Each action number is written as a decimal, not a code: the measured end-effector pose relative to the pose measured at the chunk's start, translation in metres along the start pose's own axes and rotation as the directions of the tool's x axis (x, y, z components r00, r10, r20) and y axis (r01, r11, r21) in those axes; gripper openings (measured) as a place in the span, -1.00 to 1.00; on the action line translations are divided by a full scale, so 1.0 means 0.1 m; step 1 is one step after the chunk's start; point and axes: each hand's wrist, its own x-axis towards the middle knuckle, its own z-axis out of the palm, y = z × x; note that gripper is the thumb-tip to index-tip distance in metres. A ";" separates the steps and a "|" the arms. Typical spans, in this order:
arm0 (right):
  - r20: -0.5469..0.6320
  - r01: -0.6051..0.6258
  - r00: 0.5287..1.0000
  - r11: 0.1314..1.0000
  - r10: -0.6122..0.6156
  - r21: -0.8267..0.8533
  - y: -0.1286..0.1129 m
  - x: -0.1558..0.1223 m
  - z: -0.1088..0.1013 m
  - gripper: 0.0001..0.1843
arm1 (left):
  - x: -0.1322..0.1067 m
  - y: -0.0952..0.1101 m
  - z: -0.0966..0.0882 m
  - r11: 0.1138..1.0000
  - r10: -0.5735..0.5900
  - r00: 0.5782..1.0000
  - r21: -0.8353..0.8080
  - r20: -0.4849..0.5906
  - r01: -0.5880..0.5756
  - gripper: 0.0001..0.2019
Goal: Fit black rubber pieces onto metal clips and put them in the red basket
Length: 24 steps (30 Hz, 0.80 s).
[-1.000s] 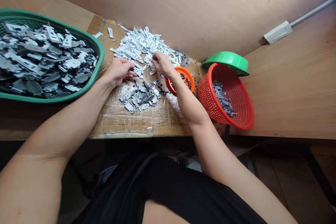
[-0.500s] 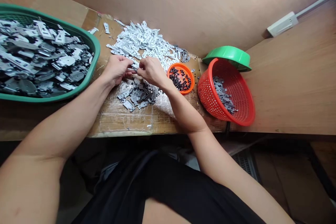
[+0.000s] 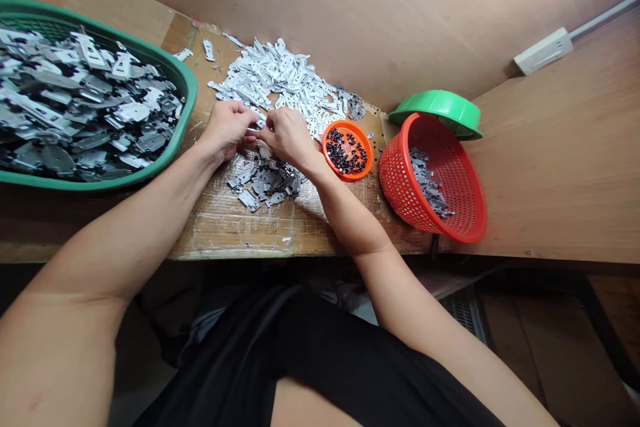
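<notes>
My left hand (image 3: 229,128) and my right hand (image 3: 289,136) meet over the bench, fingertips pinched close together. Between them is a small flat metal piece (image 3: 256,127), mostly covered by the fingers. The left fingers are closed on it; the right fingers curl at its other end. Just below my hands lies a heap of grey metal plates (image 3: 261,183). Behind them spreads a larger pile of pale, long metal pieces (image 3: 285,77). Right of my right hand sits an orange dish (image 3: 369,159) with many small dark parts (image 3: 346,151) in it.
A large green basket (image 3: 189,103) full of metal pieces stands at the left. At the right, a red perforated basket (image 3: 473,213) leans over with metal parts inside, against a green bowl (image 3: 440,107). A power socket (image 3: 544,52) is on the wooden wall.
The view has shifted slightly, so the bench things sit a little further right. My hands stay together at the same spot with the metal piece between them.
</notes>
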 end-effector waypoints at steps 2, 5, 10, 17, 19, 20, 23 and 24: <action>-0.008 -0.005 1.000 1.000 0.005 0.010 0.02 0.01 0.06 -0.82 | 0.03 -0.02 -0.02 1.000 0.011 1.000 0.021 0.013 -0.011 -0.67; -0.026 -0.007 1.000 1.000 0.007 0.024 0.05 0.00 0.14 -0.78 | 0.05 -0.04 -0.05 0.999 0.015 0.999 0.036 0.051 -0.017 -0.64; -0.061 0.054 0.997 0.994 -0.049 0.091 0.15 -0.12 0.17 -0.78 | 0.02 -0.03 -0.06 0.997 0.015 0.999 0.072 0.048 -0.018 -0.58; -0.126 0.216 0.971 0.972 -0.203 0.097 0.45 -0.34 0.25 -0.82 | -0.03 0.06 -0.06 0.997 -0.067 0.994 0.046 0.082 0.063 -0.59; -0.156 0.215 0.968 0.969 -0.195 0.120 0.49 -0.35 0.24 -0.70 | -0.06 0.09 -0.04 0.996 -0.064 0.994 0.068 0.093 0.058 -0.63; -0.169 0.203 0.970 0.968 -0.178 0.150 0.51 -0.35 0.21 -0.69 | -0.08 0.10 -0.04 0.995 -0.032 0.994 0.093 0.100 0.023 -0.66; -0.189 0.141 0.979 0.934 -0.082 0.328 0.53 -0.35 0.12 -0.70 | -0.13 0.10 -0.02 0.953 0.175 0.959 0.209 0.221 -0.222 -0.78; -0.178 0.118 0.983 0.906 -0.048 0.406 0.54 -0.36 0.09 -0.66 | -0.14 0.09 -0.02 0.919 0.239 0.926 0.241 0.291 -0.313 -0.84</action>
